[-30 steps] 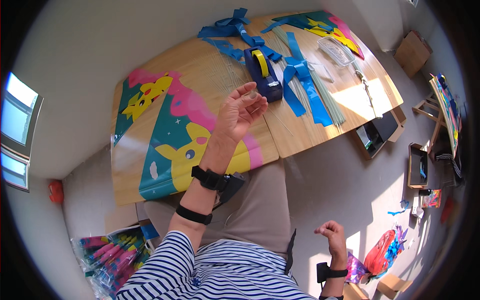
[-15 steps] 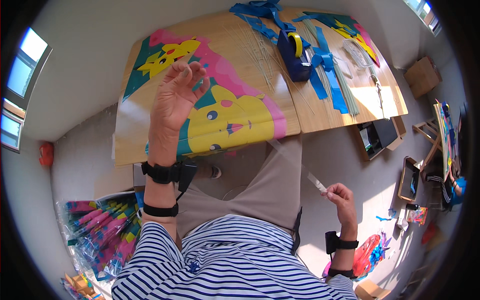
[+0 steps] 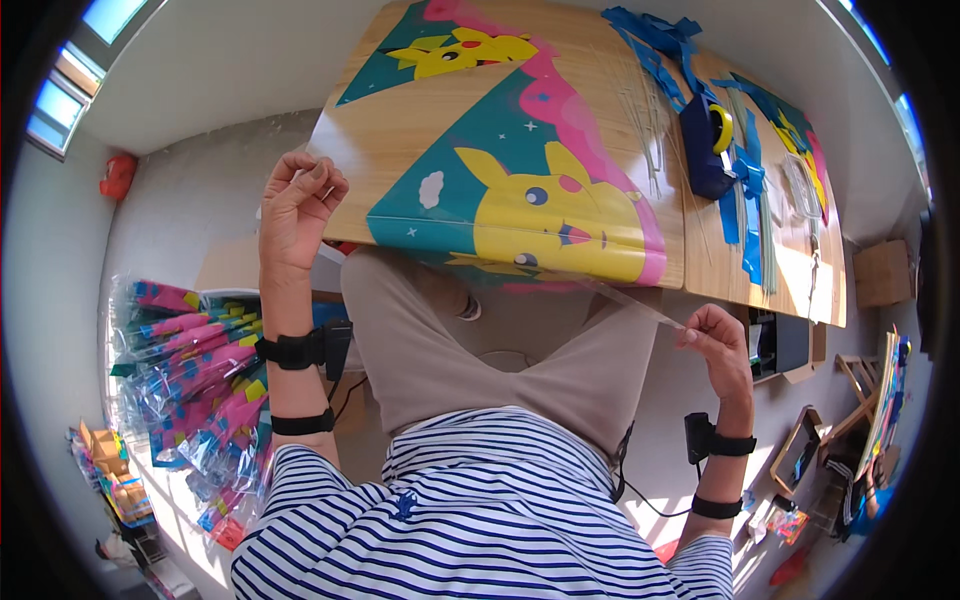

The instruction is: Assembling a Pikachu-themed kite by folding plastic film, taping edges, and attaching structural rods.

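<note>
A printed sheet (image 3: pixel 430 215) with a yellow cartoon animal face on teal and pink lies on the wooden table (image 3: pixel 375 160), its near part bending over the front edge. My right hand (image 3: pixel 722 350) is just off that edge, thumb and fingers pinching a narrow clear strip, like tape (image 3: pixel 640 305). The strip slants up from the fingers to the sheet's lower right edge. At the table's front left corner, my left hand (image 3: pixel 300 205) is raised with curled fingers and thumb pressed against them; whatever it holds, if anything, cannot be made out.
A dark blue tape dispenser (image 3: pixel 706 165) with a yellow roll stands right of the sheet. Around it lie thin sticks (image 3: pixel 650 140) and blue ribbons (image 3: pixel 660 40). Another printed sheet (image 3: pixel 465 55) lies farther back. Bagged colourful bundles (image 3: pixel 195 370) rest at lower left; a cardboard box (image 3: pixel 885 275) is at right.
My left hand has moved left from above the sheet to the table's corner, its fingers closing. My right hand has come nearer the table edge with the strip. The view has shifted.
</note>
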A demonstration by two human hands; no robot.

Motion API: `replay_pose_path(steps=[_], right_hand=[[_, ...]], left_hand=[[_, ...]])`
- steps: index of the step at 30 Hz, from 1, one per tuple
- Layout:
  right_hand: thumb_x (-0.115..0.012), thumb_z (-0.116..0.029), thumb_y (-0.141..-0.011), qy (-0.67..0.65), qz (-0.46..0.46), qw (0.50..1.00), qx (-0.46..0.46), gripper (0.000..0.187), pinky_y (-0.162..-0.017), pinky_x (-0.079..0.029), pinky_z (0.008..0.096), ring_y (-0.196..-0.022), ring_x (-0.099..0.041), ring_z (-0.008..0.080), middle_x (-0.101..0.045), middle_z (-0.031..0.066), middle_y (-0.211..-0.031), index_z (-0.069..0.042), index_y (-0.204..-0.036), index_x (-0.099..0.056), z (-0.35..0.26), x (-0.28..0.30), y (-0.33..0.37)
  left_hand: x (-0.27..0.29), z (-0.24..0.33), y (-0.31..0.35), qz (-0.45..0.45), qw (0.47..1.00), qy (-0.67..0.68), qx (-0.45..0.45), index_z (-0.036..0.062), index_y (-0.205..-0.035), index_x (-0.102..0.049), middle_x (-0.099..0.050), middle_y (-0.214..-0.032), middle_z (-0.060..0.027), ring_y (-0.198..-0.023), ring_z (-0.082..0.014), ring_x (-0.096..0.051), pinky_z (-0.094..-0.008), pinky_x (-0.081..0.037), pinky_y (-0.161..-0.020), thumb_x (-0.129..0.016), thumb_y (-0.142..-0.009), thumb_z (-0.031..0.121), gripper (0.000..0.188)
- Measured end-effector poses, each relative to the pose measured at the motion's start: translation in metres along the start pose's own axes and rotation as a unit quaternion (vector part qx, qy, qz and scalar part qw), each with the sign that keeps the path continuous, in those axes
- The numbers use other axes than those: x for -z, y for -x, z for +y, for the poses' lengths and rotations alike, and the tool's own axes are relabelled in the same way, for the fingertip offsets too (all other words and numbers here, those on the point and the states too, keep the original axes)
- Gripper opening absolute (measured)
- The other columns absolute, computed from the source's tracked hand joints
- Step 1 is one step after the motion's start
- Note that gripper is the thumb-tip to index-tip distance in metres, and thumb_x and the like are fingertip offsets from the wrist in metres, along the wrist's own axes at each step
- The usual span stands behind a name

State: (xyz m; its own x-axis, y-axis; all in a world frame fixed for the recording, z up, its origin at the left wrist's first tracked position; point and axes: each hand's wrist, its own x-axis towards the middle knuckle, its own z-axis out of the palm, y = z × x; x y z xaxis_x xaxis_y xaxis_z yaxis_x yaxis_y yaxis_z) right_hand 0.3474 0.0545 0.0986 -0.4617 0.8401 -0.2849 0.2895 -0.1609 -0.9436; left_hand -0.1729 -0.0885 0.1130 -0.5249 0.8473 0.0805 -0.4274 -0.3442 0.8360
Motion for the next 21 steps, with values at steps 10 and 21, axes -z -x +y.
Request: replay_pose_path(steps=[10,21], right_hand=[[-0.063,0.001,-0.079,0.004,-0.027,1.0,0.014,0.013,-0.075,-0.047,0.0244,-0.077,-0.055,0.0089,-0.056,-0.0001,-0.082,-0.005,-0.089,-0.057,-0.02,-0.021,-0.042],[-0.058,0.004,-0.078,0.041,-0.017,0.999,0.024,0.014,-0.072,-0.042,0.0216,-0.075,-0.049,0.0068,-0.051,-0.0033,-0.079,-0.006,-0.088,-0.056,-0.025,-0.024,-0.059]], left_hand=[[0.047,0.001,0.024,0.077,0.992,-0.096,0.017,0.0038,-0.103,-0.062,-0.063,-0.091,-0.0062,-0.085,-0.0184,-0.065,-0.0336,-0.056,-0.085,-0.067,-0.088,-0.002,0.017],[0.058,-0.014,0.025,0.085,0.993,-0.08,0.017,0.0061,-0.097,-0.059,-0.064,-0.091,-0.0055,-0.086,-0.0177,-0.063,-0.0334,-0.052,-0.085,-0.068,-0.088,0.004,0.012]])
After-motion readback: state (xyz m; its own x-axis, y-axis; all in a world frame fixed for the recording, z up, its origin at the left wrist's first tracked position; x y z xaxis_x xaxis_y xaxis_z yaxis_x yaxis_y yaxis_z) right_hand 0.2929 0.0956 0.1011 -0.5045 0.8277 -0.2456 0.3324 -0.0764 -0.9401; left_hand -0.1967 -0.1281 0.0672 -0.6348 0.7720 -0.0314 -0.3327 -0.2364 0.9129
